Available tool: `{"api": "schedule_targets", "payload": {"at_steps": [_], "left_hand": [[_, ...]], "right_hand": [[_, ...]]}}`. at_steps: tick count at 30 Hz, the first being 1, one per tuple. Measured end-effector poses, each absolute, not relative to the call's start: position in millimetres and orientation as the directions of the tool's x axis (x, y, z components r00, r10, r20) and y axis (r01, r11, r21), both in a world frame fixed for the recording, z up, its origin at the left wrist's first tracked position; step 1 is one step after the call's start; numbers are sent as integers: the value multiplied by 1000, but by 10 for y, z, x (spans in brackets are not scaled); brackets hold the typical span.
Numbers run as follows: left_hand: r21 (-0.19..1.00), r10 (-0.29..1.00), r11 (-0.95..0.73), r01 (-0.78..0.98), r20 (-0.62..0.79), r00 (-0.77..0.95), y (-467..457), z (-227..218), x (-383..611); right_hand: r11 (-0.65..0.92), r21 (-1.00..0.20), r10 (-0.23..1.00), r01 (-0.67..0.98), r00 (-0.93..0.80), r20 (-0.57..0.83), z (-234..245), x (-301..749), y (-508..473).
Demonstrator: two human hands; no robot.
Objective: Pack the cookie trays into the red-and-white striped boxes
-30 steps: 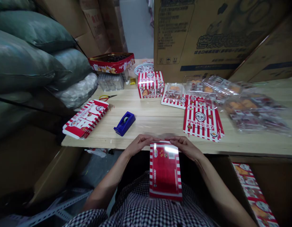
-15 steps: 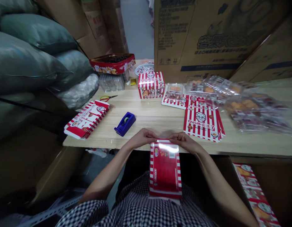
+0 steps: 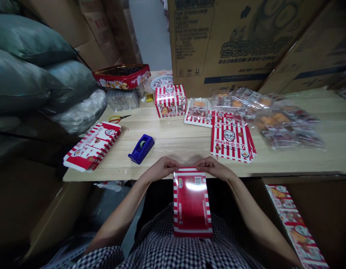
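A red-and-white striped carton (image 3: 192, 201) stands on end against my lap at the table's near edge. My left hand (image 3: 161, 169) is closed on the carton's top left corner. My right hand (image 3: 213, 168) is closed on its top right corner. The fingertips of both hands meet over the far end of the carton, and what they press there is hidden. A stack of flat striped cartons (image 3: 233, 142) lies just beyond my right hand. A blue tape dispenser (image 3: 141, 148) sits beyond my left hand.
Another stack of flat cartons (image 3: 91, 145) overhangs the wooden table (image 3: 302, 158) at left. An assembled striped box (image 3: 170, 100), scissors (image 3: 119, 118), a red tin (image 3: 121, 76) and clear snack packets (image 3: 276, 119) lie farther back. Big cardboard boxes (image 3: 245, 41) wall the rear; green sacks (image 3: 29, 71) stand left.
Both hands have drawn closer together over the carton's top end. The view has shifted slightly, so everything sits a little farther left in the picture.
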State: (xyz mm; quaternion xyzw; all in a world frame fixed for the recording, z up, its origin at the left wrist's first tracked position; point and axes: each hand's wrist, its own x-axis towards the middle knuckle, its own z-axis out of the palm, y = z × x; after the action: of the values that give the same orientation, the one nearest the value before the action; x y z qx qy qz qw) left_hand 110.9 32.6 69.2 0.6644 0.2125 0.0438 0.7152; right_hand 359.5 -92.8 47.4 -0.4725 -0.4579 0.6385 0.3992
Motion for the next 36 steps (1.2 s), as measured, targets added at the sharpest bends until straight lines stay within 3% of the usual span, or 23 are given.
{"api": "schedule_targets", "payload": {"at_steps": [8, 17, 23, 29, 32, 36], "left_hand": [[967, 297, 110, 228, -251, 921, 364, 705, 1172], [965, 271, 94, 244, -260, 927, 415, 671, 1116], [983, 194, 3, 185, -182, 964, 418, 780, 1066], [991, 312, 88, 101, -124, 942, 136, 847, 920], [984, 460, 173, 27, -106, 882, -71, 885, 914], [995, 622, 94, -39, -29, 782, -199, 982, 943]], "right_hand": [[-262, -964, 876, 42, -408, -256, 607, 3788, -729], [-229, -973, 947, -38, -238, -214, 489, 3618, -934], [-285, -954, 948, -94, -176, -265, 625, 3597, -1305], [-174, -979, 978, -108, 95, -185, 631, 3381, -1494], [-143, -988, 966, -65, 208, -154, 735, 3327, -1509], [-95, -995, 967, 29, 239, -86, 932, 3344, -1511]]}}
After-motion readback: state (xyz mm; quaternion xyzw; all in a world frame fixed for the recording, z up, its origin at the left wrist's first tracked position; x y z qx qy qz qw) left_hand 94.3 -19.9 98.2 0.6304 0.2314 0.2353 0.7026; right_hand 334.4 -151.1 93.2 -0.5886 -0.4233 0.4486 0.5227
